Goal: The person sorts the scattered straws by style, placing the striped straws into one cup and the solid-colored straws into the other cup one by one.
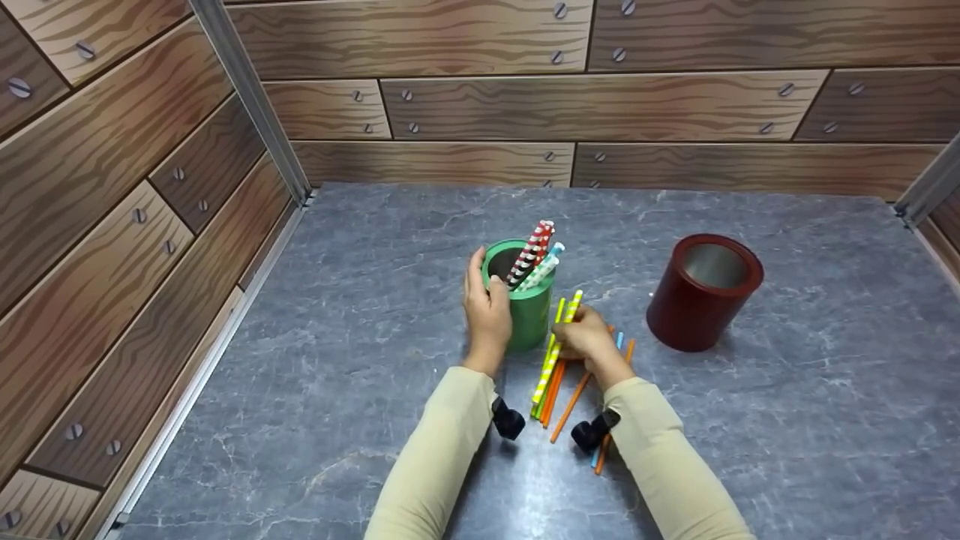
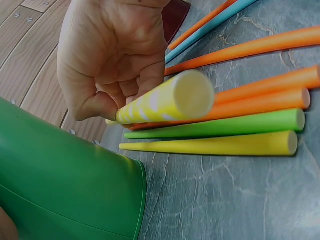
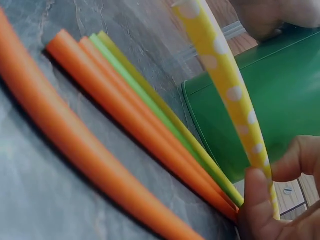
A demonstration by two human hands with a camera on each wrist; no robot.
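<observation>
My left hand (image 1: pixel 487 319) holds the near left side of a green cup (image 1: pixel 531 319), thumb and fingers spread around it below the rim. Several patterned paper straws (image 1: pixel 534 251), red, black, blue and pale green with white, lean inside the cup. Just right of the cup, my right hand (image 1: pixel 588 339) pinches a yellow straw with white dots (image 3: pixel 234 95) between thumb and finger. The straw is raised, its open end toward the left wrist camera. Under it on the table lie a plain yellow straw (image 2: pixel 240 145), a green straw (image 2: pixel 240 123) and several orange straws (image 3: pixel 115 105).
A dark red cup (image 1: pixel 694 307) stands upright to the right, with a grey inside. A blue straw (image 2: pixel 210 31) lies among the orange ones near my right wrist. Wood-patterned panels (image 1: pixel 480 109) wall the grey marbled table (image 1: pixel 360 300) at the back and sides.
</observation>
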